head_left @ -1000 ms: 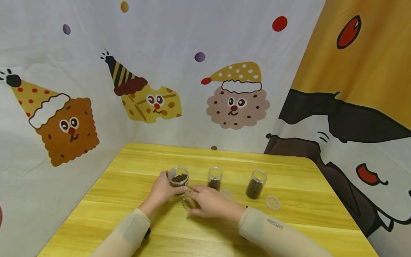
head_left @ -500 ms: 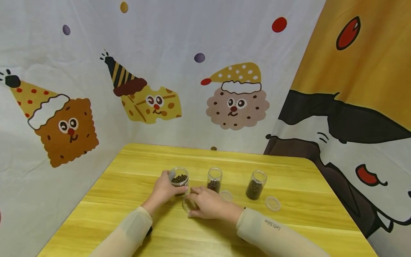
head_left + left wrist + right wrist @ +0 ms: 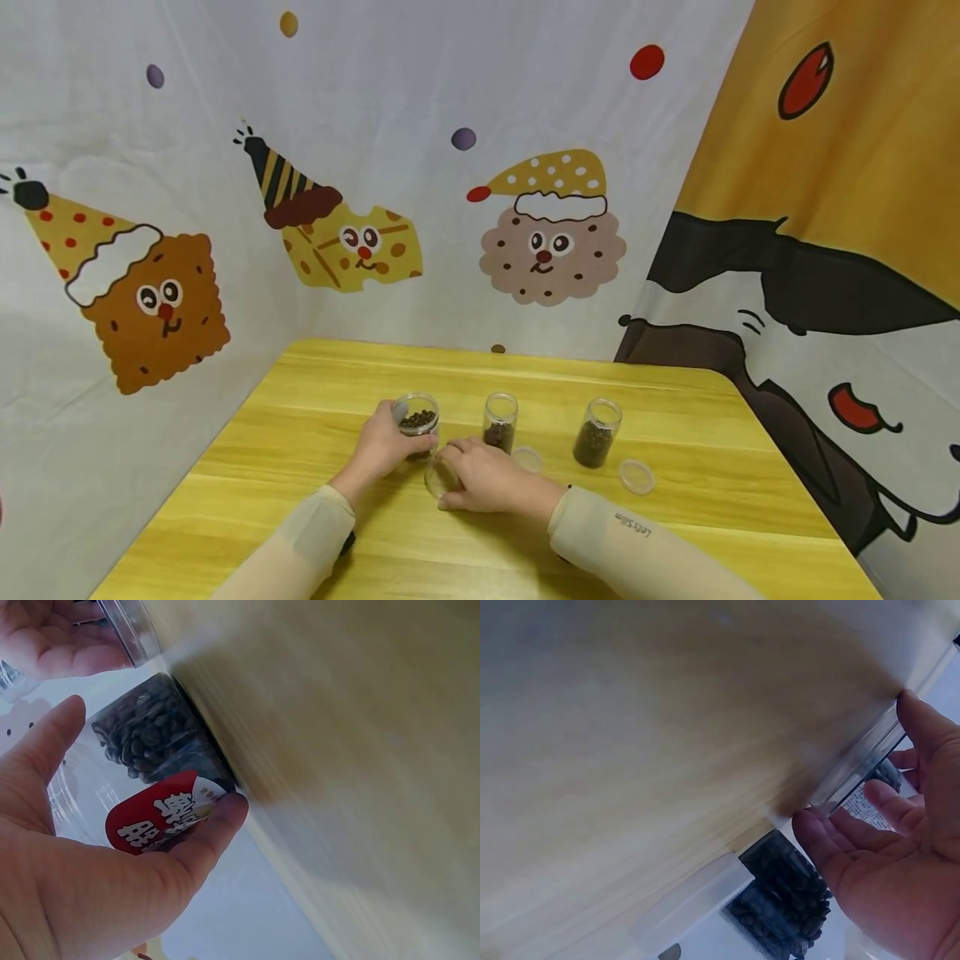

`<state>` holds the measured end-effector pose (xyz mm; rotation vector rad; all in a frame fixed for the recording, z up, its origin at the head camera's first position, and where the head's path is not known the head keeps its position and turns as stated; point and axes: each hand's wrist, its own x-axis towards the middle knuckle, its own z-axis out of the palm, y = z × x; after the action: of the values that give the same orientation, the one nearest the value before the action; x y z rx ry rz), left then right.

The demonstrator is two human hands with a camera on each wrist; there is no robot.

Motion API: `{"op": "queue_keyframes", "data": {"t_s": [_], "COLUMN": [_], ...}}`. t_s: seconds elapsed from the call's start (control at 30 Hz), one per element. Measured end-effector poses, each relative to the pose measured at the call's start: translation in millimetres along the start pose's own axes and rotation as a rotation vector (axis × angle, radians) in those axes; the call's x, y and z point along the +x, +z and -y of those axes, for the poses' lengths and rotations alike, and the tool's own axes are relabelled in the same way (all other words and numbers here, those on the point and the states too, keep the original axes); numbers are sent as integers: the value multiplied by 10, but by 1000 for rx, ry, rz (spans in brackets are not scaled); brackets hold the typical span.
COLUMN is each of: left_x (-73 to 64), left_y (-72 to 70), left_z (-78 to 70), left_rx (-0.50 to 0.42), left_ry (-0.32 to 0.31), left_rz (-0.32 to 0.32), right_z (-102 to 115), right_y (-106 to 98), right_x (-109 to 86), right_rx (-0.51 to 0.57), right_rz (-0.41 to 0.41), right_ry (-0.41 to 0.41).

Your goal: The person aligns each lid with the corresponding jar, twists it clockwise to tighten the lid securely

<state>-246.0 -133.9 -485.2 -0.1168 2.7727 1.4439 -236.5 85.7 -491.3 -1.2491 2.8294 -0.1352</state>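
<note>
A wide clear jar, uncapped and partly filled with dark brown bean-like pieces, stands upright on the left of the table. My left hand grips its side, thumb in front. The left wrist view shows the jar's red label beside a finger. Just right and in front of this jar, my right hand pinches a round clear lid by its edge, low over the tabletop. In the right wrist view the lid is seen edge-on between thumb and fingers.
Two narrower open jars of dark contents, the middle jar and the right jar, stand to the right. Beside them lie a translucent lid and another lid. A printed cloth hangs behind the yellow wooden table.
Both hands stay nearly in place, the left on the jar and the right on the lid. Some right-hand fingers have drawn in slightly; the head view has shifted a little.
</note>
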Motion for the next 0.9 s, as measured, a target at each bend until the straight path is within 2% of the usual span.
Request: {"op": "queue_keyframes", "data": {"t_s": [0.37, 0.73, 0.9], "left_x": [9, -3, -27], "left_y": [-68, -219, -289], "left_z": [-16, -64, -78], "left_rx": [-57, -130, -176], "left_ry": [7, 45, 56], "left_rz": [-31, -127, -138], "right_z": [-20, -3, 16], "right_y": [-35, -228, -300], "right_x": [-6, -36, -74], "right_rx": [60, 76, 102], "right_rz": [-22, -50, -60], "right_ry": [14, 23, 19]}}
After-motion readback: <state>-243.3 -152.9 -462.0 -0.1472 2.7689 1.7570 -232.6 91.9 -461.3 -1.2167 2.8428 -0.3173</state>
